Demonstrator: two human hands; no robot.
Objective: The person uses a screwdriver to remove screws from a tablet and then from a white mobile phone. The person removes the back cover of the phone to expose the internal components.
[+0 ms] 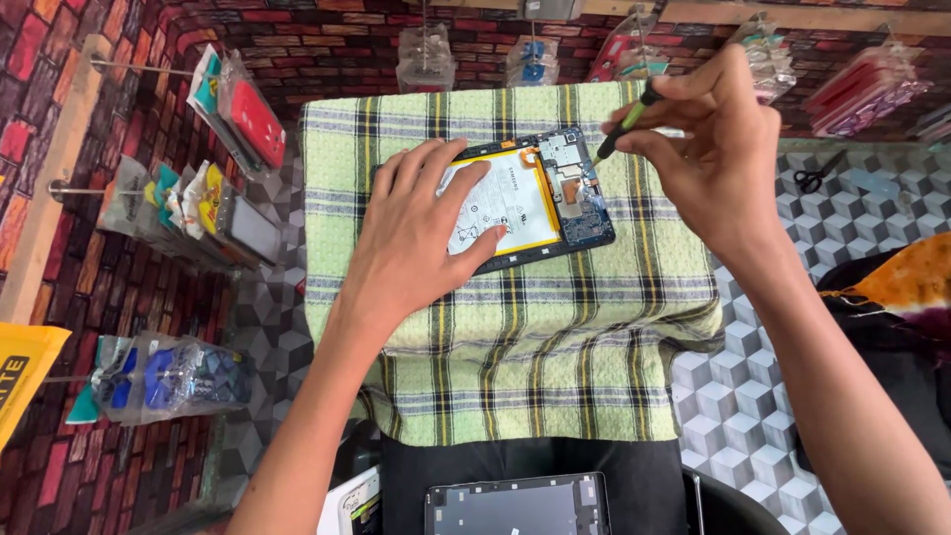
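An opened tablet [555,198], its back removed, lies on a green checked cloth [525,327]. Its white battery with a yellow edge and its blue circuit board are exposed. My left hand [421,233] presses flat on the battery, fingers spread. My right hand [708,144] grips a thin screwdriver [624,124] with a green and black handle. The screwdriver tip touches the top right corner of the board.
Packaged phone cases hang on hooks along the brick-pattern wall [238,109] at left and at the top. Scissors [817,176] lie on the cube-pattern surface at right. A detached tablet back panel [515,507] rests near my lap.
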